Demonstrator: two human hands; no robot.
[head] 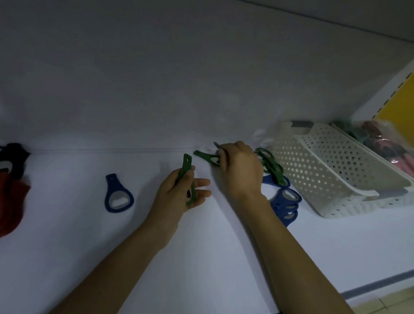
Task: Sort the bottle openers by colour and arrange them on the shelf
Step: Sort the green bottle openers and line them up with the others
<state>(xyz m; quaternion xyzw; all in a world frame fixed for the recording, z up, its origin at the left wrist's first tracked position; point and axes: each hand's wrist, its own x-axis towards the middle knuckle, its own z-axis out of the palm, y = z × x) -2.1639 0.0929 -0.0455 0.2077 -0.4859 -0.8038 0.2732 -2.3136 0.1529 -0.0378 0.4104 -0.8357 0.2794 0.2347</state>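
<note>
Both forearms entered from six o'clock over the front edge of the white shelf [57, 257].

The left hand [176, 193] was near frame centre. Its thumb and forefinger pinched a green opener [186, 170] held edge-on. The holed stem pointed to twelve o'clock and the ring end sat low among the fingers. The other fingers lay loosely extended towards three o'clock.

At one o'clock of it, the right hand [238, 172] was knuckles-up, fingers curled round the ring end of a second green opener [205, 156]. That opener lay low at the shelf surface with its stem towards nine o'clock.

At nine o'clock of the left hand, well apart, a blue opener [118, 194] lay flat and alone. It was a teardrop loop with a pale metal insert and a short holed stem towards twelve o'clock.

At the nine o'clock frame edge a red pile [5, 203] lay overlapped. A dark pile [14, 154] touched it at twelve o'clock.

At three o'clock of the right wrist lay a blue pile [285, 204], loops overlapping. A green pile [271, 166] touched it on the far side.

Just beside these, at three o'clock, stood a white perforated basket [329, 177]. Behind it lay a clear bag [385, 142] of pink and dark items, too blurred to identify. A yellow panel [407, 98] stood furthest, at two o'clock.
</note>
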